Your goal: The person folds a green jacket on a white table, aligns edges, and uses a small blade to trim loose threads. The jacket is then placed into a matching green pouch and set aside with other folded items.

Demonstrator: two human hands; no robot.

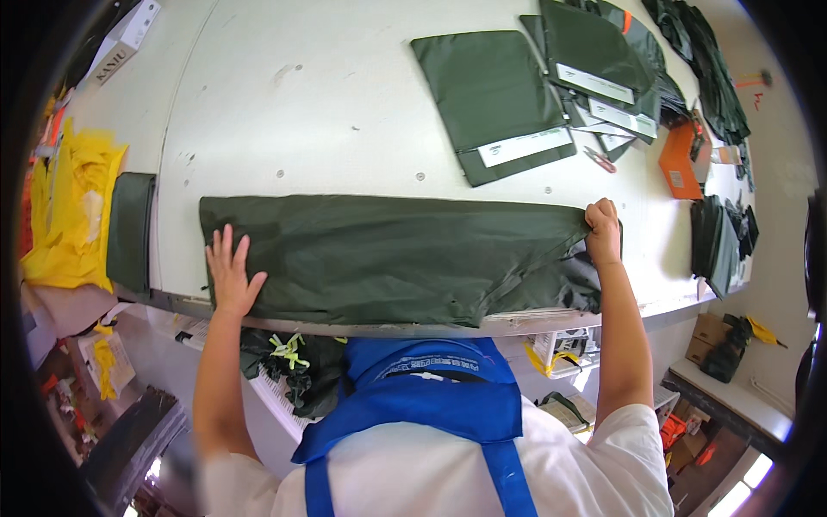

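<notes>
A long piece of dark green, coated-looking fabric [388, 250] lies folded along the near edge of the white table. My left hand [231, 274] rests flat on its left end with the fingers spread. At the other end, my right hand [604, 231] is closed in a fist around the fabric's upper right corner. Below that fist the cloth is bunched, and a darker layer shows at its lower right. Farther back lies a flat, folded dark green piece [491, 95] with a white label strip [525, 146] along its near edge.
Several more labelled green pieces [594, 52] overlap at the back right, near red-handled snips [600, 160] and an orange box [680, 162]. Yellow fabric [76, 207] and a dark green folded stack [131, 231] sit on the left. A white box [122, 41] stands at the far left.
</notes>
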